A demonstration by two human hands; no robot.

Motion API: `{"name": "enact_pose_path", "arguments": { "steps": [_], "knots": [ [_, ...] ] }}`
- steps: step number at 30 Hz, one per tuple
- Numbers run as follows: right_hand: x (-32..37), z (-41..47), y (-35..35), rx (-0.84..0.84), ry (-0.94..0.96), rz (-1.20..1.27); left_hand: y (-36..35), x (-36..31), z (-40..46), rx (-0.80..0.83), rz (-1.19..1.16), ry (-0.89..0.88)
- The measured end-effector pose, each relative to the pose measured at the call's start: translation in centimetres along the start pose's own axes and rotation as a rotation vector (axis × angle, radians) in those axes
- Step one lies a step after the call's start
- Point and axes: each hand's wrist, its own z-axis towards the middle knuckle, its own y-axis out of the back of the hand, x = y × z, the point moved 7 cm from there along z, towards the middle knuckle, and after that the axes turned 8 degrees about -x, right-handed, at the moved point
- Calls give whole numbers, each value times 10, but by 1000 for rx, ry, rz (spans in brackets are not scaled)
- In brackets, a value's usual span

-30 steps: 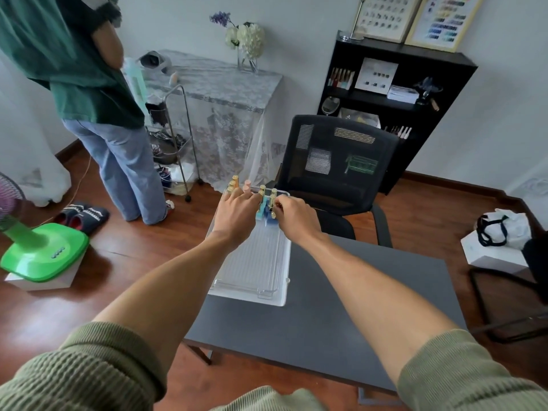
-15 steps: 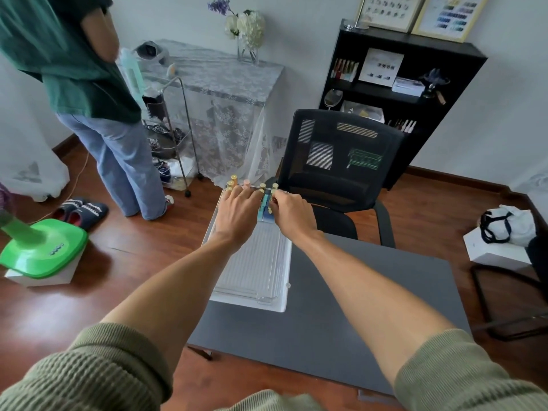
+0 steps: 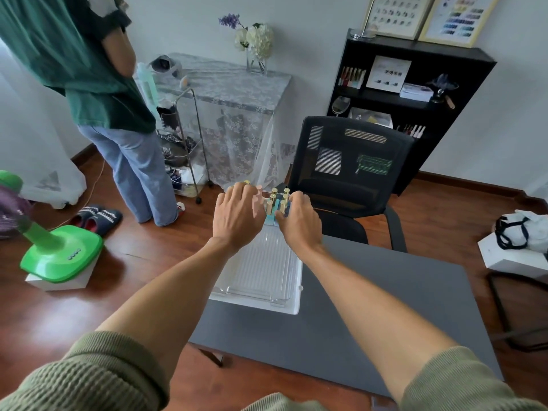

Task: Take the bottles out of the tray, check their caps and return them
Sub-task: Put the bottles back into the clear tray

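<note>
A clear ribbed plastic tray (image 3: pixel 261 280) lies on the grey table (image 3: pixel 370 307), along its left side. Several small bottles with gold caps (image 3: pixel 274 200) and teal bodies stand packed at the tray's far end. My left hand (image 3: pixel 237 215) lies palm down over the left bottles, its fingers blurred; one gold cap (image 3: pixel 246 182) shows beyond the fingertips. My right hand (image 3: pixel 299 221) is at the right side of the group, with thumb and fingers closed around a gold-capped bottle (image 3: pixel 283 205). What is under my left palm is hidden.
A black mesh office chair (image 3: pixel 350 161) stands just beyond the table's far edge. A person in a green top (image 3: pixel 98 84) stands at the left by a wire trolley (image 3: pixel 184 149). A green fan base (image 3: pixel 62 253) sits on the floor left. A black shelf (image 3: pixel 415 84) is behind.
The view has shifted slightly. Both hands stay at the bottles at the tray's far end; my left fingers have spread and blurred, and more gold caps show between the hands.
</note>
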Motion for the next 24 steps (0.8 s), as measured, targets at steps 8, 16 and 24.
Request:
{"name": "enact_pose_path", "arguments": {
  "steps": [8, 16, 24],
  "knots": [
    [7, -16, -18, -47, -296, 290, -16, 58, -25, 359, -270, 416],
    [-3, -26, -51, 80, -568, 396, -26, 69, -53, 579, -437, 590],
    [-10, -19, -66, 164, -586, 423, -23, 69, -50, 559, -519, 495]
  ]
}}
